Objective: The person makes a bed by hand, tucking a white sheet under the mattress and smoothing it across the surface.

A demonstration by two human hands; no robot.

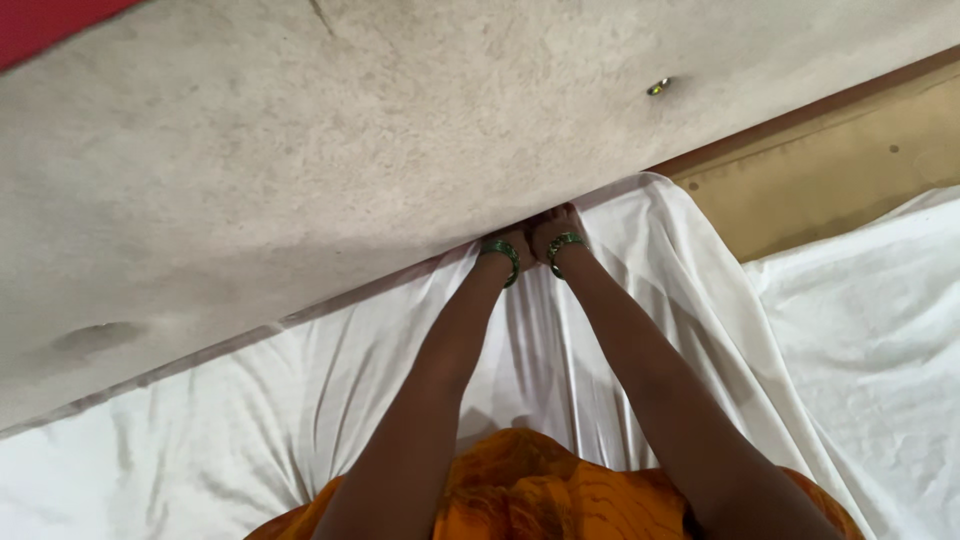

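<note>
White sheet point(600, 330) being tucked under mattress point(300, 150) edge; left hand point(512, 243), right hand point(555, 228) push in, grip unclear.

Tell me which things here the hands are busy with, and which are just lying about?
In use:
left hand
right hand
white sheet, its edge pushed in under the grey mattress

Just there:
brown board
small shiny object on the mattress
green bangles on both wrists

White sheet point(600, 330): creased, pulled taut toward floor edge, bunched where both hands press.
</note>
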